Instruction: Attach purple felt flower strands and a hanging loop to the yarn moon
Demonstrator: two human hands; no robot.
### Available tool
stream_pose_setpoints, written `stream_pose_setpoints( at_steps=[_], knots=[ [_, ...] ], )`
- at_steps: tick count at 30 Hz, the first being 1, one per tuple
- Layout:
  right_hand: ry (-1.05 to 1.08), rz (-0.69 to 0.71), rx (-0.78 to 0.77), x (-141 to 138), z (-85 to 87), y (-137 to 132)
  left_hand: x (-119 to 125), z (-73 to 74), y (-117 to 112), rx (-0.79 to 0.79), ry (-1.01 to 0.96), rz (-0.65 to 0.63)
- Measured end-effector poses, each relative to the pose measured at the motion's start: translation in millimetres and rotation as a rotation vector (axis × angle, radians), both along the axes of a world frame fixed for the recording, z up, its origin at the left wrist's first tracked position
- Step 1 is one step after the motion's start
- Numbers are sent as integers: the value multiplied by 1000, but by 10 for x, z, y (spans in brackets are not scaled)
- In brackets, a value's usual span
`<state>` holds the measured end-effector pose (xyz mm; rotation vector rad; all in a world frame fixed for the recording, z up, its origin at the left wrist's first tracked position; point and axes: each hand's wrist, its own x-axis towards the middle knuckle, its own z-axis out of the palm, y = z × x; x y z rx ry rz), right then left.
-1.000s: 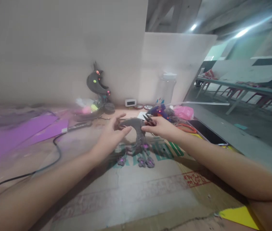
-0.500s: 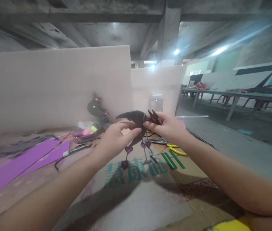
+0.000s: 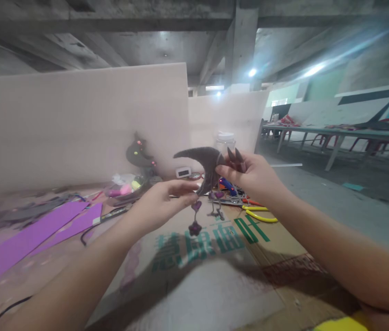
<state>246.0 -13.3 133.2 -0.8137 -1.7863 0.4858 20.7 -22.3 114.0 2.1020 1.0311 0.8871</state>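
Note:
A dark grey crescent (image 3: 205, 158) is held up before me above the cardboard. The thumb and finger of my right hand (image 3: 252, 172) pinch its right side. That hand also keeps hold of a tool with two dark pointed tips (image 3: 234, 155), its lower part hidden by the fingers. My left hand (image 3: 165, 197) pinches at the crescent's lower end. From there hangs a string with a purple heart bead (image 3: 196, 206) and a dark purple flower bead (image 3: 194, 228). Further strings with purple beads (image 3: 218, 195) dangle below the right side.
Printed cardboard (image 3: 215, 280) covers the worktop. Yellow-handled scissors (image 3: 259, 216) lie at right, with a blue tool (image 3: 228, 186) behind. Purple sheets (image 3: 25, 234), a cutter knife (image 3: 113, 214) and a clear bowl (image 3: 125, 188) are at left. A lidded jar (image 3: 225, 141) stands behind.
Both hands have shifted right and the crescent has risen a little. My left hand has slid down to its lower end, so more of the crescent shows.

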Motion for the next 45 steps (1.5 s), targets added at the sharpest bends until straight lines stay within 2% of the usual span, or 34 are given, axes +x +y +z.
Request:
stream_pose_setpoints(
  at_steps=[5, 9, 11, 14, 16, 19, 24, 29, 32, 36, 45],
  knots=[
    [-32, -66, 62, -6, -27, -24, 120, -5, -73, -29, -17, -115],
    [-46, -66, 73, 3, -28, -34, 145, -15, -103, -105, -51, -147],
    [-42, -57, 65, 3, -30, -26, 123, -19, -121, -88, -21, -113],
    [-37, -63, 64, -8, -40, -13, 73, -18, -135, 39, 60, 25],
    [-53, -53, 56, -23, -53, -14, 44, -14, -123, 86, 76, 70],
    [-84, -28, 25, -52, -88, -20, 39, -22, -79, 84, 16, 106],
    [-139, -4, -11, -116, -186, 0, 115, -79, -41, 172, -135, 218],
    [-168, 27, -12, -176, -253, 2, 177, -91, -70, 137, -112, 159],
    [-176, 36, -31, -195, -253, -29, 198, -76, -79, 93, -152, 80],
    [-214, 11, -21, -203, -226, -77, 210, -62, -82, 112, -176, 31],
    [-172, 33, -2, -221, -238, -95, 221, -55, -125, 128, -86, 76]
  ],
)
